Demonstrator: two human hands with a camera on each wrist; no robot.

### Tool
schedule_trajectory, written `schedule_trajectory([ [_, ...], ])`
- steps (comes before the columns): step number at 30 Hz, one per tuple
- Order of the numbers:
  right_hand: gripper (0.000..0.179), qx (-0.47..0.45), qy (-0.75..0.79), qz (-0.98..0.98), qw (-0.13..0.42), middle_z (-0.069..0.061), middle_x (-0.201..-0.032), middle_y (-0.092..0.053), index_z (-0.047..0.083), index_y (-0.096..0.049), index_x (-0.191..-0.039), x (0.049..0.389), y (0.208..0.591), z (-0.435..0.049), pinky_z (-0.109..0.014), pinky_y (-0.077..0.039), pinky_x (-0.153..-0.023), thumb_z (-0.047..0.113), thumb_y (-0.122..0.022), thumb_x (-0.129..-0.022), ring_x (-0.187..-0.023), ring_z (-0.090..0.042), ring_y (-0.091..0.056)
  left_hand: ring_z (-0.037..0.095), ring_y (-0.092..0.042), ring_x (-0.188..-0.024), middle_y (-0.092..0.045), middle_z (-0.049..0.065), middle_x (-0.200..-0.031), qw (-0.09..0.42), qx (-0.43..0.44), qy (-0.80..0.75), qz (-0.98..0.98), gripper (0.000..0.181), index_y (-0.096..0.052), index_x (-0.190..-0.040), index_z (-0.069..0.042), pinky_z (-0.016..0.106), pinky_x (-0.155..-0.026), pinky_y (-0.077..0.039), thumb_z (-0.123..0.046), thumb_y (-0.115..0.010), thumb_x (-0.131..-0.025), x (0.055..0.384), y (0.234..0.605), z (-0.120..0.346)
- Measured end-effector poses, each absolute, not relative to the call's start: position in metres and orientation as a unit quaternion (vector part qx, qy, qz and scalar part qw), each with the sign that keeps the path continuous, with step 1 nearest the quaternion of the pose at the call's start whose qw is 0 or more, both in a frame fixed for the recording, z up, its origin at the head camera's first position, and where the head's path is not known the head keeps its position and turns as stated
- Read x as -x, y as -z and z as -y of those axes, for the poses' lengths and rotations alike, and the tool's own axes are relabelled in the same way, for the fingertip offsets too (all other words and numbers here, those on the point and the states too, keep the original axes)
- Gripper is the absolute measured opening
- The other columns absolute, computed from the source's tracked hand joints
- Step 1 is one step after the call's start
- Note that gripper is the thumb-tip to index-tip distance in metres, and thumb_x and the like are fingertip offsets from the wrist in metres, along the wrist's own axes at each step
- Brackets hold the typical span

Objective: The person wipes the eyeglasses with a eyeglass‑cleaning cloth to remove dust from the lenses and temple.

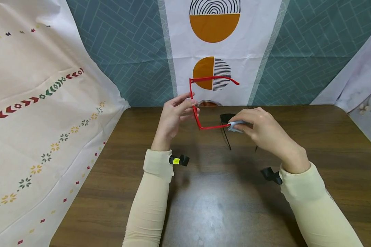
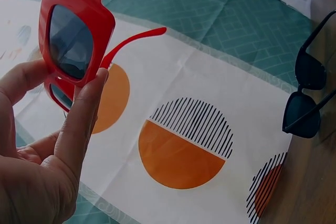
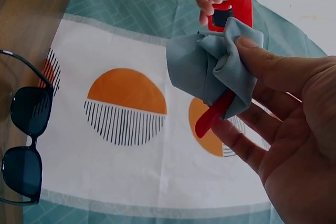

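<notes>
Red-framed sunglasses (image 2: 105, 18) with dark lenses are held up above the table, both temples unfolded. My left hand (image 1: 174, 116) pinches them at the front frame, near the bridge, between thumb and fingers. With my right hand (image 1: 262, 128) I grip a light blue cloth (image 3: 210, 61) folded round one red temple. That temple's tip (image 3: 207, 124) pokes out of the cloth in the right wrist view. The other temple (image 1: 216, 79) points away to the right, untouched.
Black sunglasses (image 3: 31, 124) rest on the brown wooden table (image 1: 136, 192) near its back edge, partly behind my right hand in the head view. A patterned cloth backdrop (image 1: 126, 51) hangs behind the table, and a cream embroidered cloth (image 1: 49, 120) drapes along the left.
</notes>
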State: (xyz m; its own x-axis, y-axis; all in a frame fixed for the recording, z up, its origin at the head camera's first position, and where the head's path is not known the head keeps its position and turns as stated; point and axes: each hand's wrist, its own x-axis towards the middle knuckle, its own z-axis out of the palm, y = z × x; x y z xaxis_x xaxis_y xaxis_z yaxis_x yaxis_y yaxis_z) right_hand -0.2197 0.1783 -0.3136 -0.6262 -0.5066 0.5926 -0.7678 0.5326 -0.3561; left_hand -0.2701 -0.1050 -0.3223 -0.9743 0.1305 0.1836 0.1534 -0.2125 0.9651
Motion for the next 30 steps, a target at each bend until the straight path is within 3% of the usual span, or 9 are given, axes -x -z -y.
schedule_trajectory([
  [6,0.026,-0.374,-0.313,0.848,0.206,0.003,-0.094,-0.076,0.010,-0.079,-0.102,0.222,0.313,-0.182,-0.038,-0.043,-0.084,-0.005,-0.084,-0.081,-0.084,-0.017,-0.061,0.022,-0.077,-0.083,-0.075,0.013,-0.102,0.005,0.113,0.774,0.623,0.039,-0.067,-0.134,-0.002,0.041,-0.088,-0.062,-0.019,-0.069,-0.099,0.270,0.321,0.106],
  [30,0.031,-0.352,-0.305,0.861,0.205,0.008,-0.094,-0.075,0.014,-0.079,-0.105,0.218,0.303,-0.201,-0.029,-0.038,-0.079,-0.004,-0.085,-0.080,-0.081,-0.009,-0.054,0.022,-0.076,-0.084,-0.076,0.009,-0.104,-0.012,0.123,0.780,0.614,0.038,-0.068,-0.133,-0.002,0.044,-0.091,-0.061,-0.020,-0.067,-0.100,0.269,0.321,0.107],
])
